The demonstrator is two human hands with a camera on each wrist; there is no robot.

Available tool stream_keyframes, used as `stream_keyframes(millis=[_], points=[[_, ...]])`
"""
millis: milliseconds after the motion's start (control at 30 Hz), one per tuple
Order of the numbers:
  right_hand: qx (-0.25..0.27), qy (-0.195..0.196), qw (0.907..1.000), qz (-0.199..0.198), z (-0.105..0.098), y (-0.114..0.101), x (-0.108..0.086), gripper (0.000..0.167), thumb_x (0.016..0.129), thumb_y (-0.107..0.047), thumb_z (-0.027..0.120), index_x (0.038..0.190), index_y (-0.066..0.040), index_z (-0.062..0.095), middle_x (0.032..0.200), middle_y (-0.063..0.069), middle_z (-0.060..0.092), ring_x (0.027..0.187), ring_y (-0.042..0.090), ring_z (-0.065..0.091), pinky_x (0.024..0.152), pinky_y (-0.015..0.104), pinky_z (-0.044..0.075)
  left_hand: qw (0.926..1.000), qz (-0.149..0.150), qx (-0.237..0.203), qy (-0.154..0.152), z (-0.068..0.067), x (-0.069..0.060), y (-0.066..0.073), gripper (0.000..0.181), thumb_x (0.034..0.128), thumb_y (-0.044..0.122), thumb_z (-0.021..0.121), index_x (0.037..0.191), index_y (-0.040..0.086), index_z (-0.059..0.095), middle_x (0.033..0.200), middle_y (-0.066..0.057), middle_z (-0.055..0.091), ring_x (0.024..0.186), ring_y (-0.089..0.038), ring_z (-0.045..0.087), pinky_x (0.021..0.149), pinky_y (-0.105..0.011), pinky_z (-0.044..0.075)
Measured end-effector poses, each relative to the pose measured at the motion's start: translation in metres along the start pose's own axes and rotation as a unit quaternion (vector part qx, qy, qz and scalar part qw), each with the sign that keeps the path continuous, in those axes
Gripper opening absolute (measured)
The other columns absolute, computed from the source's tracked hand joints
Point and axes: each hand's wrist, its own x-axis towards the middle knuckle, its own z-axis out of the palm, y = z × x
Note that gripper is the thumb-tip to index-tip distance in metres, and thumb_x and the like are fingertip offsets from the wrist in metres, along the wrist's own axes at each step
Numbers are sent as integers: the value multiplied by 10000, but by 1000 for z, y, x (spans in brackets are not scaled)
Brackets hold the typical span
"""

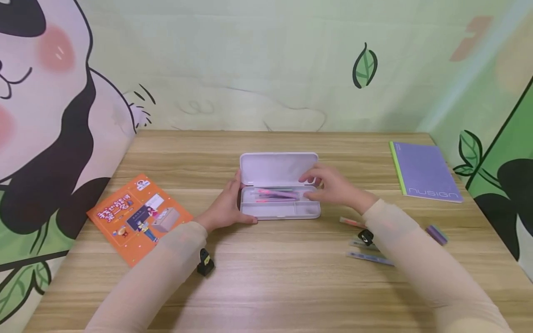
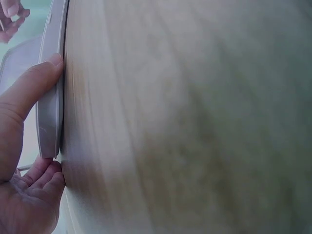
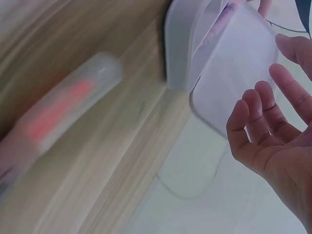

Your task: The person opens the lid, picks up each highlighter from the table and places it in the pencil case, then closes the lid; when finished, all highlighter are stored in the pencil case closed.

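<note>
A white pencil case stands with its lid raised at the back. Several pink and purple pens lie in its long rear compartment. My left hand grips the case's left end; in the left wrist view its thumb presses along the front edge, with the other fingers round the end. Over the right end of the case hovers my right hand. Its fingers are apart and loosely bent, with nothing between them, as the right wrist view also shows.
To the right of the case lie a pen with a pink-red section, a grey pen and a blue pen, partly under the right forearm. Further right are a small purple-green block and a purple notebook. An orange booklet lies left.
</note>
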Motion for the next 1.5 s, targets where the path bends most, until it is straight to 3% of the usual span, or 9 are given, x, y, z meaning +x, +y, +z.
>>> stream_keyframes(millis=[167,367,733,1033,1500], points=[[-96,90,9998,157,-9,9,-17,305,761,-38,781,1048,8,688,918,189,609,776,305,553,645,413,511,10000,31,9,11,0,1,-1,1442,593,351,930,1543,92,-123,1414,-201,343,1258,-297,407,1161,-436,272],[-257,154,9991,296,-15,20,-41,308,760,-45,791,1050,-14,695,916,156,617,780,307,573,663,430,529,10000,34,17,26,-1,1,0,1436,595,343,930,1541,74,-116,1402,-197,353,1253,-296,409,1162,-431,270],[-491,-169,9941,954,-18,31,-83,306,789,-107,785,1074,-46,694,930,111,625,809,240,586,727,394,525,10000,-51,-2,4,-2,-1,1,1435,593,344,931,1541,66,-110,1410,-198,346,1251,-298,411,1160,-430,275],[-773,-125,9914,1053,-17,41,-109,310,765,-191,823,1032,-82,710,898,33,645,766,152,581,682,312,521,10000,-33,37,4,-1,-1,1,1439,590,352,931,1542,73,-112,1411,-201,343,1253,-300,411,1157,-432,280],[-720,-294,9898,1197,-18,49,-133,264,760,-99,805,1008,-96,715,801,-28,563,686,107,472,587,211,419,10000,13,-3,14,0,0,0,1438,589,369,929,1544,75,-104,1425,-201,335,1266,-302,401,1161,-440,271]])
